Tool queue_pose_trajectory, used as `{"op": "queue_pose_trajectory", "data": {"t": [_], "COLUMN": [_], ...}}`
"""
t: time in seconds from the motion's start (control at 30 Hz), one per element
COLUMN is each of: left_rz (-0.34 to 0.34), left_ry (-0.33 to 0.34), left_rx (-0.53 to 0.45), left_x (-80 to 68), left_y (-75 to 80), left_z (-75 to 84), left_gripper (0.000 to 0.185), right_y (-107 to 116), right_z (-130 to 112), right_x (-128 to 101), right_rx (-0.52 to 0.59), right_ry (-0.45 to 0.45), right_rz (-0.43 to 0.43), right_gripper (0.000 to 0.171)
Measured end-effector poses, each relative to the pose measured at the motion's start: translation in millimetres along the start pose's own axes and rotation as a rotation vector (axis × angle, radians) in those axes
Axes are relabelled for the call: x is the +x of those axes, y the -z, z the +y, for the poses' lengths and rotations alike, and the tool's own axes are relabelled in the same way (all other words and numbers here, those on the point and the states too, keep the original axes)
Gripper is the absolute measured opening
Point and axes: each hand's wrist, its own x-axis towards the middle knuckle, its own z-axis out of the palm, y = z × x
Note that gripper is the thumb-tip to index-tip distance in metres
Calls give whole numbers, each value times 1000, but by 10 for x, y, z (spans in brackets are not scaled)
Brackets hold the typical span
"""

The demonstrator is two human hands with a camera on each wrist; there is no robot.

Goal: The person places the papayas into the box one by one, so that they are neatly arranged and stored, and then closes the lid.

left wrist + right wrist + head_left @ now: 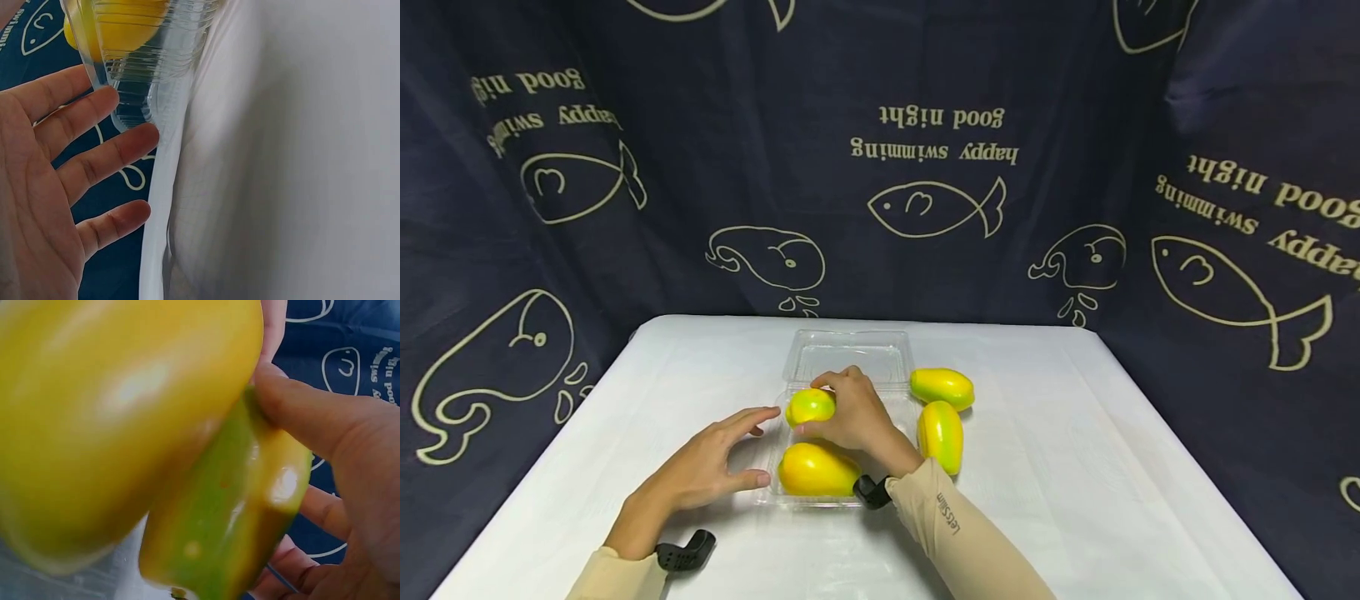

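My right hand [859, 414] grips a yellow-green papaya [809, 407] at the back left of the clear plastic box [812, 502]. In the right wrist view the thumb presses one side of this ridged papaya [222, 506], with fingers behind it. Another papaya [817, 471] lies across the front of the box and looms large in the right wrist view. My left hand [700, 467] is held beside the box's left side, fingers spread and nothing in them. In the left wrist view, its fingertips are right at the clear wall [150, 69].
The box's hinged lid [850, 358] lies open toward the back. Two more papayas rest right of the box, one farther back [943, 388] and one nearer [942, 437]. White cloth [1075, 483] covers the table; a dark printed curtain [940, 275] hangs behind.
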Motion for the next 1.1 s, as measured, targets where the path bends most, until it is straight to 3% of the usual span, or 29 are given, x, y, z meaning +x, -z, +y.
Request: {"op": "queue_pose_trajectory", "data": {"t": [0.17,0.47,1.1], "left_rz": [-8,-7,-3], "left_ry": [11,12,29], "left_rx": [-12,-7,-7], "left_x": [11,4,-8], "left_y": [-5,-18,-10], "left_z": [11,8,27], "left_gripper": [83,83,82], "right_y": [-36,-46,24], "right_z": [20,87,96], "right_x": [2,7,-21], "right_rx": [2,56,150], "right_ry": [20,49,-7], "right_rz": [-45,-48,-67], "right_gripper": [67,66,66]}}
